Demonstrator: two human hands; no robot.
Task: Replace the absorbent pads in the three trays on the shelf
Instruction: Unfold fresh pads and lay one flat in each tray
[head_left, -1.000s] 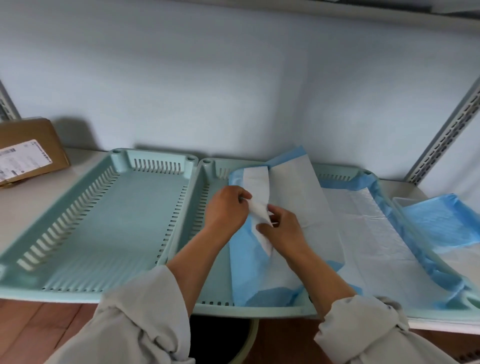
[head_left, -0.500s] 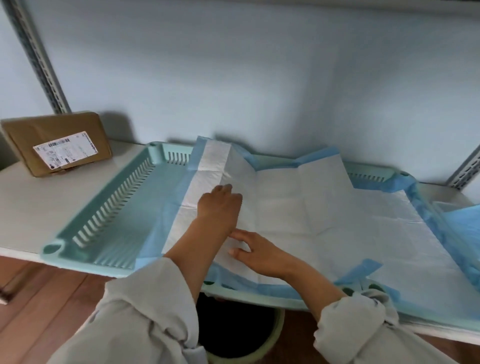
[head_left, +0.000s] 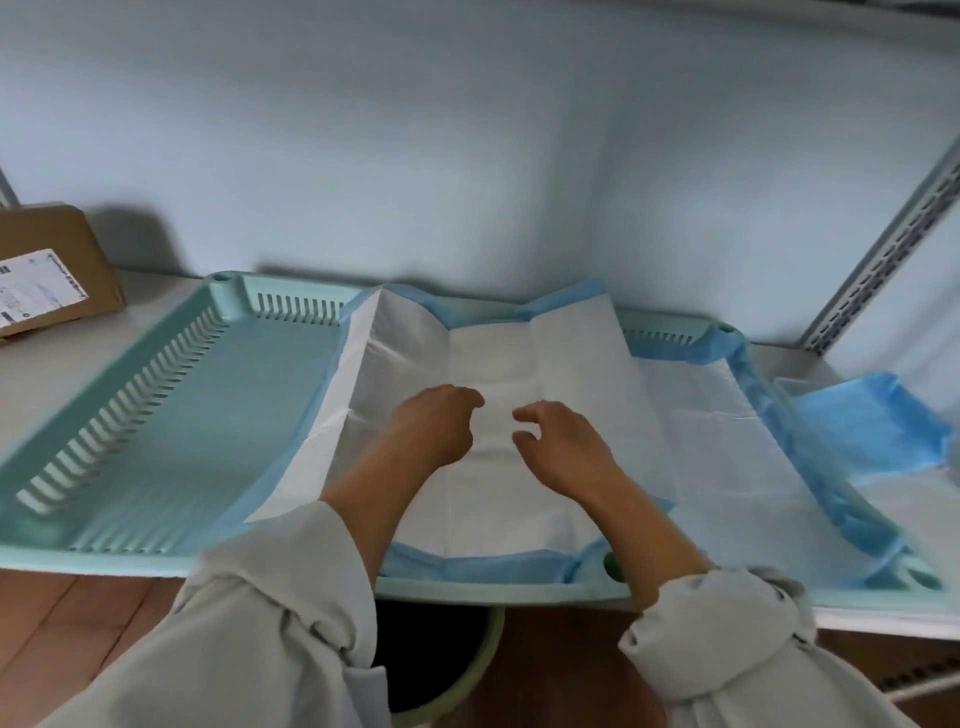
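Now spreading a fresh absorbent pad (head_left: 493, 374), white side up, over the middle tray (head_left: 519, 590). Lies long axis front to back, left flap spilling over into the bare left tray (head_left: 171, 415). Left hand (head_left: 436, 426) and right hand (head_left: 558, 447) above the pad's centre, fingers loosely curled, holding nothing. Left hand nearer the stray flap. Right tray (head_left: 904, 571) already lined with a pad.
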